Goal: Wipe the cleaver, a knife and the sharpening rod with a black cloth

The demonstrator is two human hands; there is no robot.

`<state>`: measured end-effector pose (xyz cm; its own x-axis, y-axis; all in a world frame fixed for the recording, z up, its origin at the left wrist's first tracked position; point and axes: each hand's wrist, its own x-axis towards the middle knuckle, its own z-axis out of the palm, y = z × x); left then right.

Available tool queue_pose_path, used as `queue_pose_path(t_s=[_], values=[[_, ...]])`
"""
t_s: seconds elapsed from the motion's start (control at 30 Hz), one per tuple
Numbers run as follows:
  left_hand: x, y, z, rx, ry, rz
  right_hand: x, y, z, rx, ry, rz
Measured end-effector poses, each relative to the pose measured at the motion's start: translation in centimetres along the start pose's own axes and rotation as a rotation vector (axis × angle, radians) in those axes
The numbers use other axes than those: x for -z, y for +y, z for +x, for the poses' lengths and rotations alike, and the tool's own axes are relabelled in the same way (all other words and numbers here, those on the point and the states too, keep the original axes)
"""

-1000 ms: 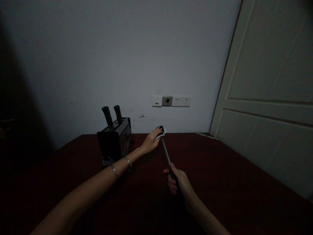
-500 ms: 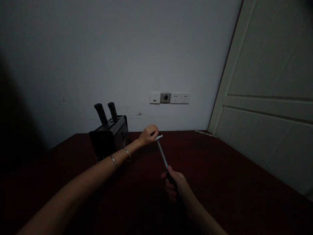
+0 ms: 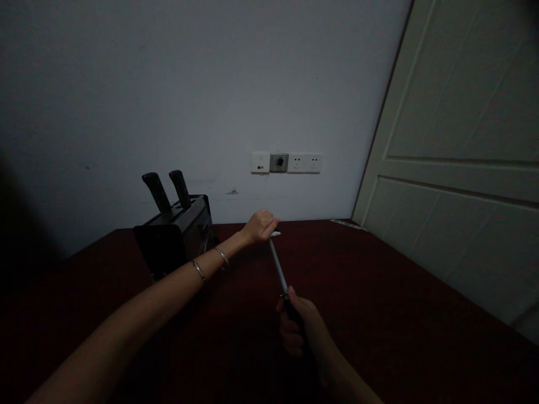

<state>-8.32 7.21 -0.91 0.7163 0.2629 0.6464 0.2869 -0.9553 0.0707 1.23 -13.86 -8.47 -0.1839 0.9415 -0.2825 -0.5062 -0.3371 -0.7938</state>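
Note:
My right hand [image 3: 300, 325] is closed round the dark handle of a long thin grey rod [image 3: 278, 268], like a sharpening steel, which points away from me over the dark red table [image 3: 379, 292]. My left hand [image 3: 260, 225] is closed over the rod's far tip, fingers curled, with a small white piece [image 3: 275, 233] showing at its fingertips. Two bangles [image 3: 209, 264] sit on my left wrist. A dark knife block [image 3: 174, 233] with two black handles [image 3: 167, 189] stands just left of my left forearm.
A pale wall runs behind the table with a row of white sockets [image 3: 286, 163]. A white panelled door [image 3: 458, 168] stands along the table's right side. A thin flat strip [image 3: 347, 224] lies at the table's far right corner. The room is dim.
My left hand has curled shut over the rod's tip; the dark thing and most of the white piece under it are now hidden. The view has shifted right and up a little.

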Motion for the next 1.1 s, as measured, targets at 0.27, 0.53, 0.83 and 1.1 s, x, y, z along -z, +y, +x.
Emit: queue_pose_path(t_s=[0.27,0.53,0.83,1.1], values=[[0.6,1.8,-0.6,-0.144,-0.097,0.138,0.2,-0.1,0.1,-0.017,-0.029,0.002],[-0.3,3.4,-1.6,-0.288,-0.043,0.237,0.5,-0.1,0.6,-0.011,-0.059,0.006],[0.0,6.5,-2.5,-0.400,0.001,0.276,-0.4,-0.9,-0.7,0.009,-0.101,0.022],[-1.1,10.0,-2.6,-0.471,0.087,0.226,0.1,-1.2,-1.1,0.036,-0.098,0.086]])
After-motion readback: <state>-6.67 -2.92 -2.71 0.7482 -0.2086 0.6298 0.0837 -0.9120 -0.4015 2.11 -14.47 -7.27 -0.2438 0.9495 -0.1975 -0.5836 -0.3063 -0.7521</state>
